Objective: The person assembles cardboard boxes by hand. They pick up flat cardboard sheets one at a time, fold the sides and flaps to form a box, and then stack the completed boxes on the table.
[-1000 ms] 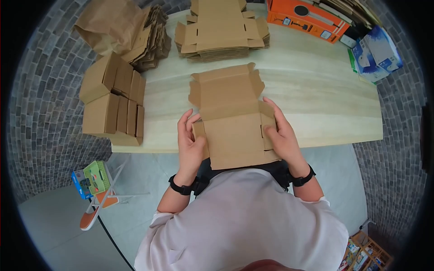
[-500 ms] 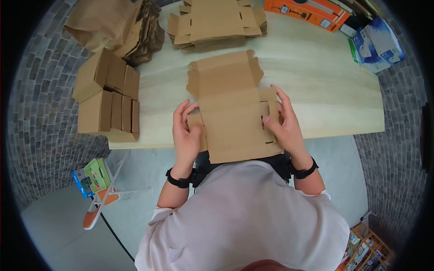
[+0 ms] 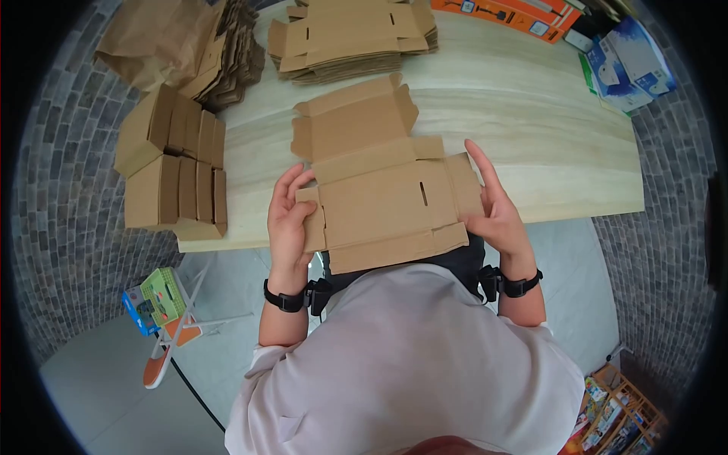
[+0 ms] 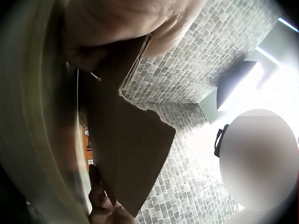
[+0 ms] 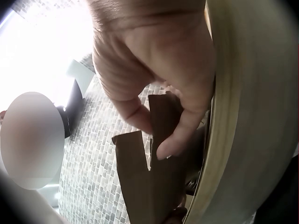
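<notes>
In the head view a flat, creased cardboard box blank (image 3: 371, 205) is held at the table's front edge, close to the body. Its lid panel (image 3: 356, 121) with notched side flaps points away from the person. The left hand (image 3: 288, 216) pinches the left side flap, thumb on top and fingers behind. At the other end, the right hand (image 3: 500, 216) grips the right side flap (image 3: 462, 178) near its lower corner, index finger stretched out. In the right wrist view, the thumb and fingers of that hand (image 5: 159, 70) lie on either side of the cardboard flap (image 5: 163, 126).
Behind the blank lies a stack of flat box blanks (image 3: 349, 38). Folded cardboard boxes (image 3: 171, 163) stand at the table's left, before a brown paper bag (image 3: 152, 42) and more flattened cardboard (image 3: 231, 57). An orange box (image 3: 516, 15) and a blue-and-white box (image 3: 626, 68) sit at the back right.
The blank has shifted left and turned slightly. Its right side flap, earlier folded inward over the panel, now extends outward. The right hand has moved right with that flap; the left hand has moved left.
</notes>
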Demonstrator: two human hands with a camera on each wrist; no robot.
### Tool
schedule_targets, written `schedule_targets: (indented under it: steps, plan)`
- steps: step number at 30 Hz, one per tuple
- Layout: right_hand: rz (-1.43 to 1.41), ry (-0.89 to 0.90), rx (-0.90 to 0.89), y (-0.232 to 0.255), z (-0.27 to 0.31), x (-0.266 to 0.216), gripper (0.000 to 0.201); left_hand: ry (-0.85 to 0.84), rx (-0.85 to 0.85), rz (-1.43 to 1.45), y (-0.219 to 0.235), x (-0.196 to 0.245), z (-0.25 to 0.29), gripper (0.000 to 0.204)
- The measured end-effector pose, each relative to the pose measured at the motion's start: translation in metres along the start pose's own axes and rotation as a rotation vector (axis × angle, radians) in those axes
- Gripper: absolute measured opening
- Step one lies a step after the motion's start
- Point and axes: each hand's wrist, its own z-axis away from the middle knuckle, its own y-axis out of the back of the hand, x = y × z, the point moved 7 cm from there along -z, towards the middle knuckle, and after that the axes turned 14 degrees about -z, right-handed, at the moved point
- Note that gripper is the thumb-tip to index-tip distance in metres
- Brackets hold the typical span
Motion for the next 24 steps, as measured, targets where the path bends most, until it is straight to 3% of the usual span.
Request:
schedule_targets:
  steps: [2,6,8,11,15,17,18,20,24]
  plan:
    - [-0.157,-0.066,-0.063,-0.006,0.001,0.001,0.107,0.051,0.011,0.042,0.0,0.0,0.001,0.062]
    - [-0.006,-0.093,-0.186,-0.011,0.001,0.003,0.114,0.051,0.006,0.041,0.0,0.001,0.001,0.063]
    - [0.377,-0.087,-0.113,-0.015,0.001,0.006,0.12,0.051,-0.002,0.043,-0.001,0.0,0.001,0.062]
    - [0.391,0.025,-0.003,-0.013,-0.001,0.007,0.124,0.048,0.001,0.063,0.001,-0.002,0.0,0.063]
    - [0.26,0.14,-0.008,-0.014,-0.003,0.006,0.128,0.039,-0.011,0.043,0.0,-0.002,0.001,0.065]
    - [0.471,0.126,0.025,-0.015,-0.002,0.003,0.127,0.01,-0.027,-0.053,-0.003,0.002,0.003,0.066]
    - [0.471,0.126,0.029,-0.017,-0.003,0.003,0.127,0.011,-0.03,-0.053,-0.004,0.001,0.003,0.066]
    - [0.173,0.051,0.095,-0.015,-0.006,0.008,0.125,-0.042,-0.03,-0.094,-0.006,0.004,0.004,0.065]
    - [0.073,0.054,0.01,-0.01,-0.004,0.014,0.123,-0.064,0.03,-0.083,0.0,0.002,0.004,0.065]
